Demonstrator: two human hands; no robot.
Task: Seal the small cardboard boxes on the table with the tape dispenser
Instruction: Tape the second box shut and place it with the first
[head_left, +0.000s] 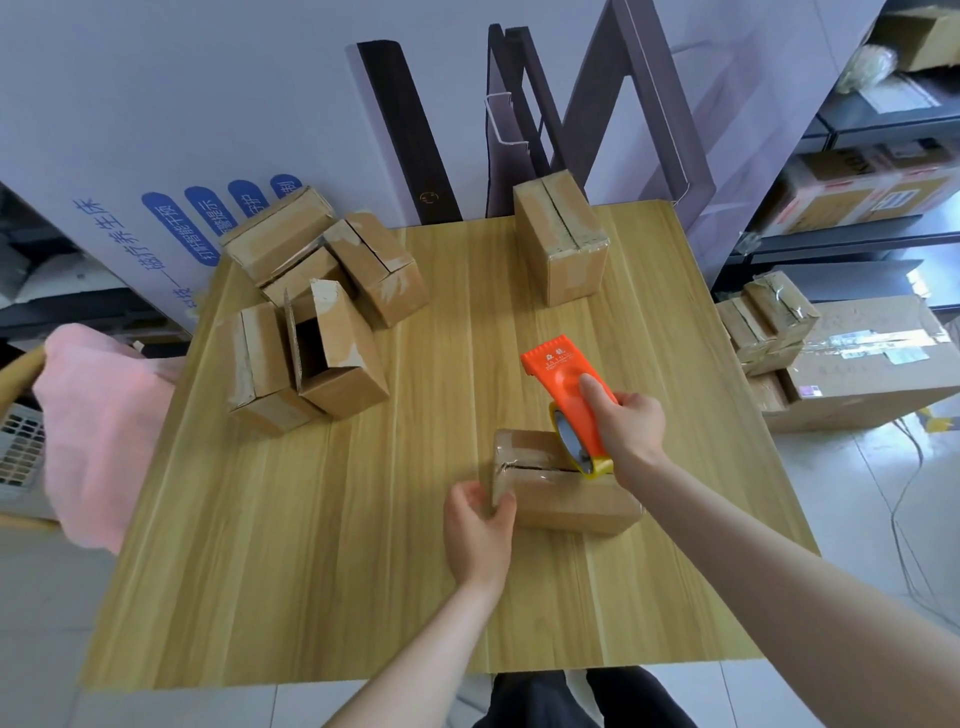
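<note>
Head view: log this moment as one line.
left hand: holds box end | right hand: presses tape dispenser on box top seam | stage: taping

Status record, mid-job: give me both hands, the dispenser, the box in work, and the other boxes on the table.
left hand: grips the left end of the near box
right hand: holds the orange tape dispenser
tape dispenser: roll end on the near box's top seam, at its right end
near box: lies flat, flaps closed; tape coverage unclear
open box: in the left cluster, flaps up, unsealed
far box: stands on end by the far edge of the table
</note>
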